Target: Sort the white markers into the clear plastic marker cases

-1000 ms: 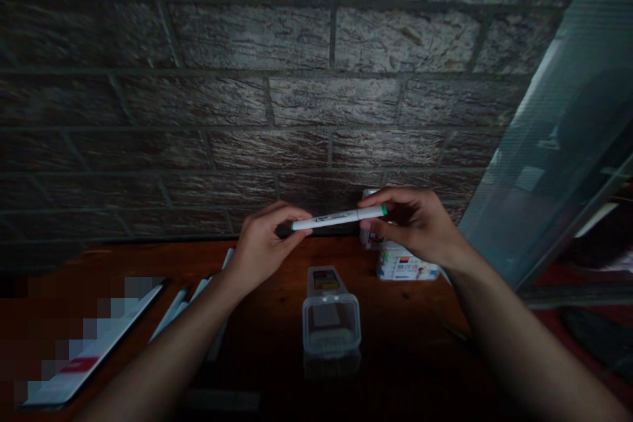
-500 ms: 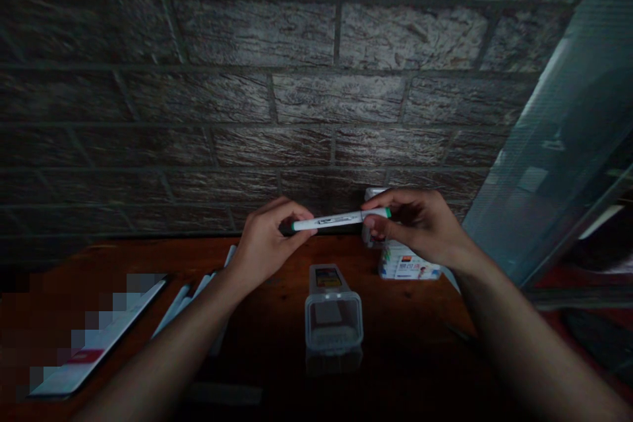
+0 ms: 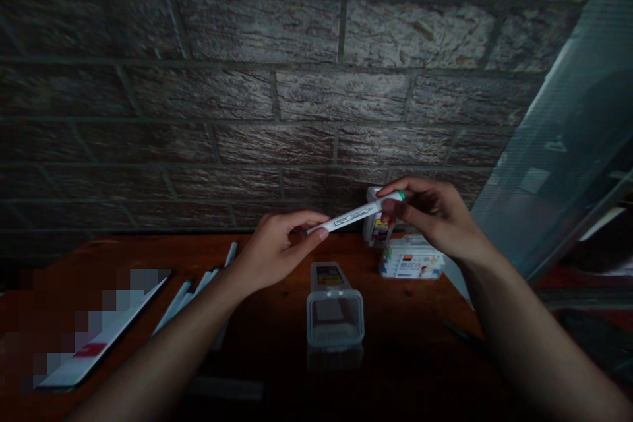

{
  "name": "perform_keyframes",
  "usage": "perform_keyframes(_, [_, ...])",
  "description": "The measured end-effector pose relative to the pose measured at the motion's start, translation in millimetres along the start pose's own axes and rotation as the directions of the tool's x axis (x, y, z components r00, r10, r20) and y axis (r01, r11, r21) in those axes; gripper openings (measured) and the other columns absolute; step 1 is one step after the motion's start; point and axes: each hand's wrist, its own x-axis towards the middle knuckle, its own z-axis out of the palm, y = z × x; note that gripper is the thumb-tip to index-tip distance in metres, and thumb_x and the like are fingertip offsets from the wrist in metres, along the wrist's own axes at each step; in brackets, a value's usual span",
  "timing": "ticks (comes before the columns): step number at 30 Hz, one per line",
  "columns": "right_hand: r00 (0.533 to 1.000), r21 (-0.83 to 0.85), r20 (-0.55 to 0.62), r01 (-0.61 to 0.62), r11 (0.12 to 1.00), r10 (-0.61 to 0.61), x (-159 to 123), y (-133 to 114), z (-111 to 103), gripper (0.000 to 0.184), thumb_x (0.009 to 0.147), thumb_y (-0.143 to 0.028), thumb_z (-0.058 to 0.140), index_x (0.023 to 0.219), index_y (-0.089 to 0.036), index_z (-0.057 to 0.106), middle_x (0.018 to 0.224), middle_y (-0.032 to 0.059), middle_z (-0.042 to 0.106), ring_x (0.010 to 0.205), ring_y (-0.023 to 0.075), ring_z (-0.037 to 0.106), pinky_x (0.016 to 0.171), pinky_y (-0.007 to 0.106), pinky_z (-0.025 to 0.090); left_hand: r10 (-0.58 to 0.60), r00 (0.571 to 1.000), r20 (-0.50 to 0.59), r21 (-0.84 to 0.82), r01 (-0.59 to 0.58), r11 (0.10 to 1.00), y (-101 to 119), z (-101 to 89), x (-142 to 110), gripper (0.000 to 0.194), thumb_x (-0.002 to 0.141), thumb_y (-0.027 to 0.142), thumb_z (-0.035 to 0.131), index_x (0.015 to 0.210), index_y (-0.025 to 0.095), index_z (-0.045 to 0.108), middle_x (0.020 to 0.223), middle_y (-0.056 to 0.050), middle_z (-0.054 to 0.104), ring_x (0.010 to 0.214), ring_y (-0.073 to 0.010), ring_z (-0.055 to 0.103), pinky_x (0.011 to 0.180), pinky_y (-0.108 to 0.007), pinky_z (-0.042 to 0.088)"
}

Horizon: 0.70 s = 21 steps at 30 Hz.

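A white marker (image 3: 352,215) with a green end is held up above the table between my two hands, its right end tilted higher. The thumb and fingers of my left hand (image 3: 284,247) pinch its lower left end. My right hand (image 3: 430,214) grips the capped right end between thumb and fingers. Below the marker, a clear plastic case (image 3: 335,320) lies on the table, its open end facing me. Several more markers (image 3: 173,306) lie to the left, partly hidden behind my left forearm.
Behind my right hand stands a clear box with a label (image 3: 378,231). A white printed pack (image 3: 413,260) lies in front of it. At the left is a flat white board (image 3: 93,349), partly pixelated. A brick wall (image 3: 306,99) rises behind the wooden table (image 3: 277,303).
The marker's right end has risen, so it slants more steeply. My right hand has moved slightly up and right, and my left hand slightly right. Both still hold the marker.
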Motion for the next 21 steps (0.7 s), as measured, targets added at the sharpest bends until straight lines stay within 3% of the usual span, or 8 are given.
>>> perform_keyframes(5, [0.999, -0.075, 0.046, 0.032, 0.997, -0.029, -6.3, -8.5, -4.7, 0.022, 0.085, -0.029, 0.084, 0.106, -0.022, 0.08, 0.078, 0.0028, 0.078, 0.062, 0.0152, 0.07, 0.055, 0.025, 0.055, 0.008, 0.999, 0.037, -0.014, -0.007, 1.0, -1.5, -1.7, 0.5, 0.02, 0.103, 0.03, 0.061, 0.116, 0.026, 0.076, 0.1, -0.001, 0.081, 0.087, -0.017, 0.075, 0.068, -0.024, 0.055])
perform_keyframes(10, [0.986, -0.246, 0.128, 0.139, 0.959, -0.11, -19.1, -29.8, -9.4, 0.019, 0.089, -0.029, 0.08, 0.106, -0.023, 0.082, 0.09, 0.0042, 0.082, 0.075, 0.0183, 0.075, 0.065, 0.027, 0.059, 0.06, 0.993, 0.106, -0.004, -0.059, 0.998, 0.9, -6.4, 0.8, 0.021, 0.108, 0.027, 0.052, 0.119, 0.025, 0.07, 0.099, 0.0, 0.078, 0.089, -0.016, 0.073, 0.081, -0.027, 0.054])
perform_keyframes(15, [0.972, -0.522, 0.162, 0.233, 0.821, -0.172, -39.5, -61.0, -7.9, 0.016, 0.091, -0.03, 0.076, 0.103, -0.021, 0.081, 0.088, 0.0031, 0.083, 0.072, 0.0176, 0.077, 0.063, 0.025, 0.06, 0.12, 0.975, 0.188, 0.001, -0.122, 0.993, 11.8, -14.1, 2.4, 0.021, 0.11, 0.024, 0.047, 0.114, 0.021, 0.068, 0.106, -0.002, 0.071, 0.099, -0.0167, 0.067, 0.089, -0.028, 0.05])
perform_keyframes(21, [0.927, -0.665, 0.16, 0.355, 0.657, -0.339, -76.4, -84.2, -7.1, 0.016, 0.089, -0.018, 0.078, 0.104, -0.025, 0.078, 0.085, -0.0005, 0.082, 0.062, 0.0127, 0.075, 0.053, 0.02, 0.057, 0.188, 0.923, 0.335, -0.136, -0.151, 0.979, 27.0, -22.3, 0.9, 0.024, 0.11, 0.026, 0.048, 0.118, 0.018, 0.069, 0.111, -0.005, 0.067, 0.105, -0.0174, 0.065, 0.093, -0.029, 0.05])
